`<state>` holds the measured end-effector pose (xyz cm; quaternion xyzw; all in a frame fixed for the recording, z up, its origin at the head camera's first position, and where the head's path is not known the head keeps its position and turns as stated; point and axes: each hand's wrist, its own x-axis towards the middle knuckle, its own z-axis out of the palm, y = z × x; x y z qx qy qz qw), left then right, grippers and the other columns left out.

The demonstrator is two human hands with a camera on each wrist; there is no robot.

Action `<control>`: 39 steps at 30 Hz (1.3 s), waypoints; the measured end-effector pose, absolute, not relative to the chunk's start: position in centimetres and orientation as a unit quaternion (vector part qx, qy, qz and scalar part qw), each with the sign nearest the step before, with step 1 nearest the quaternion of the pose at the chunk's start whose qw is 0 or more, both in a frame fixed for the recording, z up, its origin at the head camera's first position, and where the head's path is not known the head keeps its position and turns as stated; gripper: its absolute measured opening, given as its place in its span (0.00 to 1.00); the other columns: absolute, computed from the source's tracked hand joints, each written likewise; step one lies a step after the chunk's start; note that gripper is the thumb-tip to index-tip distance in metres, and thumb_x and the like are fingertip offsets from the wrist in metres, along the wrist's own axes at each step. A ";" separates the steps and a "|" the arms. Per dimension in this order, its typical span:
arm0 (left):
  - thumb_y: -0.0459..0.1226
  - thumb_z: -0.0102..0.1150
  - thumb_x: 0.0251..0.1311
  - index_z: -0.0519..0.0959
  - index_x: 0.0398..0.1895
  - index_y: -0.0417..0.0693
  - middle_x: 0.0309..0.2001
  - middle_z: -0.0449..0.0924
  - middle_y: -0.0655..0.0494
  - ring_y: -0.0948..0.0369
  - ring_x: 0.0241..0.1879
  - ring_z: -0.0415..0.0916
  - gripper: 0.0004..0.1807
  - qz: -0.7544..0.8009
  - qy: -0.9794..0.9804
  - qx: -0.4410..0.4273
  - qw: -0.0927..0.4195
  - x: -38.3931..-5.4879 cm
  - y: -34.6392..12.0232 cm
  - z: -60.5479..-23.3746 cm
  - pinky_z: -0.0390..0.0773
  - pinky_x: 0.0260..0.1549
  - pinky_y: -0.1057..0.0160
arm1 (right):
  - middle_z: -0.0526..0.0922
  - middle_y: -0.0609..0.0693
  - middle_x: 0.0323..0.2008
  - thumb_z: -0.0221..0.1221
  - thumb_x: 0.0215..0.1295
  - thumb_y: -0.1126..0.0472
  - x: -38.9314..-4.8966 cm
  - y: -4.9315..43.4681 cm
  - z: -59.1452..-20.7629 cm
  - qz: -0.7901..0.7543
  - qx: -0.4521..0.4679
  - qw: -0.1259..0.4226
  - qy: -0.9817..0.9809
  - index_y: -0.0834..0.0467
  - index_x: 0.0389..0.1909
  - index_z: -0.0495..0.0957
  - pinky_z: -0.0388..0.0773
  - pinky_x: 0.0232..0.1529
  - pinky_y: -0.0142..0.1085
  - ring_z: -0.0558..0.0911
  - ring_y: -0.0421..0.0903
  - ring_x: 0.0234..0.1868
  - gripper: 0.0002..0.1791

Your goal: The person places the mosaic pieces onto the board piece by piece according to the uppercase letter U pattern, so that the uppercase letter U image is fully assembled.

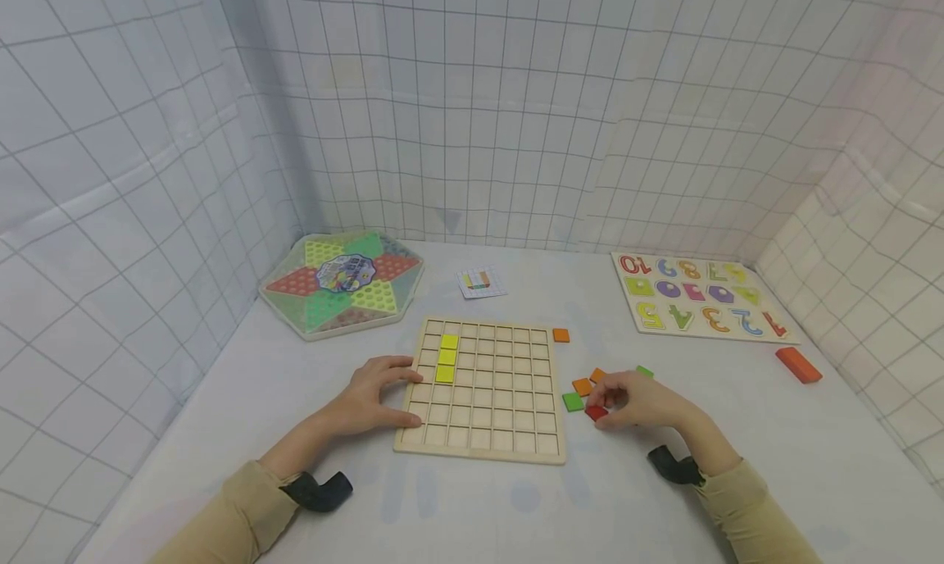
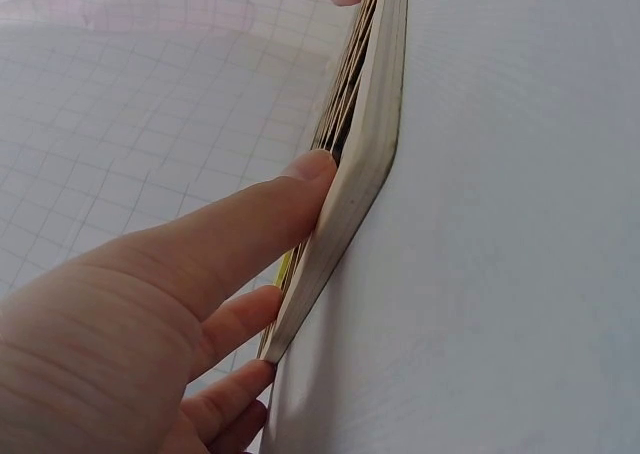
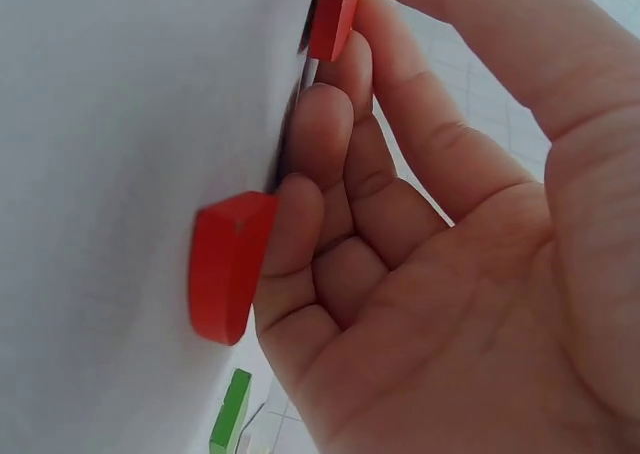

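A square wooden grid board [image 1: 472,457] lies in the middle of the table, with a column of yellow tiles [image 1: 447,357] in its upper left cells. My left hand [image 1: 371,396] rests against the board's left edge, thumb and fingers spread and nearly straight; the left wrist view has the thumb [image 2: 250,219] touching the rim. Right of the board, my right hand [image 1: 640,398] pinches a red tile [image 1: 596,414] between thumb and index finger, low over the table. Another red piece [image 3: 232,264] lies beside the little fingertip in the right wrist view.
Orange tiles [image 1: 583,387] and green tiles [image 1: 573,402] lie around the right hand. One orange tile [image 1: 561,335] sits by the board's upper right corner. Farther back are a pattern card [image 1: 481,282], a hexagonal game board [image 1: 342,285], a number puzzle [image 1: 701,295] and a red-orange block [image 1: 798,365].
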<state>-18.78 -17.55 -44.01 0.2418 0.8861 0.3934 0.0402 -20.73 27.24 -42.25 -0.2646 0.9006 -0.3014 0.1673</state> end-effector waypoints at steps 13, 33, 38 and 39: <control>0.54 0.72 0.43 0.78 0.53 0.52 0.65 0.62 0.48 0.45 0.66 0.51 0.32 0.395 0.887 0.238 0.039 -18.7 -17.7 -43.9 0.46 0.59 0.37 | 0.77 0.43 0.29 0.71 0.49 0.56 -20.8 27.1 -41.9 -0.326 -0.267 0.171 0.891 0.50 0.33 0.79 0.72 0.34 0.32 0.75 0.41 0.31 0.12; 0.55 0.72 0.42 0.78 0.52 0.56 0.65 0.62 0.48 0.45 0.66 0.52 0.32 0.390 0.888 0.240 0.043 -18.9 -17.8 -44.3 0.47 0.59 0.37 | 0.84 0.45 0.36 0.65 0.58 0.58 -22.9 20.3 -39.8 -0.399 -0.334 0.180 0.835 0.57 0.41 0.83 0.77 0.38 0.33 0.81 0.42 0.34 0.11; 0.56 0.71 0.42 0.78 0.52 0.56 0.65 0.62 0.49 0.45 0.66 0.51 0.32 0.391 0.888 0.238 0.044 -18.9 -17.7 -44.3 0.46 0.60 0.37 | 0.82 0.43 0.41 0.62 0.62 0.60 -23.5 16.0 -38.8 -0.384 -0.367 0.192 0.826 0.58 0.52 0.79 0.76 0.42 0.33 0.79 0.40 0.40 0.17; 0.56 0.71 0.42 0.78 0.52 0.56 0.65 0.62 0.49 0.45 0.66 0.51 0.32 0.391 0.888 0.238 0.044 -18.9 -17.7 -44.3 0.46 0.60 0.38 | 0.82 0.43 0.41 0.62 0.62 0.61 -23.6 15.1 -38.6 -0.389 -0.366 0.204 0.821 0.58 0.52 0.78 0.76 0.43 0.33 0.79 0.40 0.41 0.17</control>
